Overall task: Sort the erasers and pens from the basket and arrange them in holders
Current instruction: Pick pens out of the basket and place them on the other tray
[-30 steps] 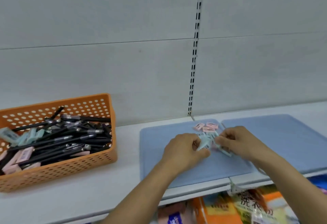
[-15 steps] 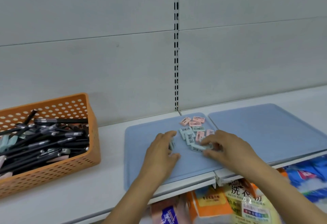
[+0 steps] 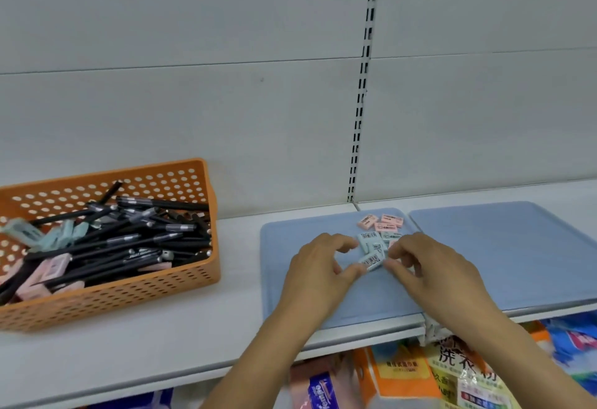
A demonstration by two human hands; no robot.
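Both hands pinch one barcoded eraser [image 3: 372,261]: left hand [image 3: 318,274], right hand [image 3: 429,268], over the blue mat [image 3: 297,237]. Other erasers [image 3: 381,224] lie just behind. Pens [image 3: 129,240] fill the orange basket [image 3: 129,292], left of mat. Risk: a fingertip slip could scatter the cluster.

A shop aisle, seen at shelf height. A white metal shelf [image 3: 135,337] runs along a plain grey back panel [image 3: 193,69], where a slotted upright strip [image 3: 361,101] of the kind used for retail racking is set into the wall. On the tier below, packaged goods [image 3: 458,373] in bright printed wrappers stand packed side by side. An orange plastic basket [image 3: 129,295] of loose black pens [image 3: 129,240] and small barcoded erasers [image 3: 371,260] sits among the stock on the shelf.
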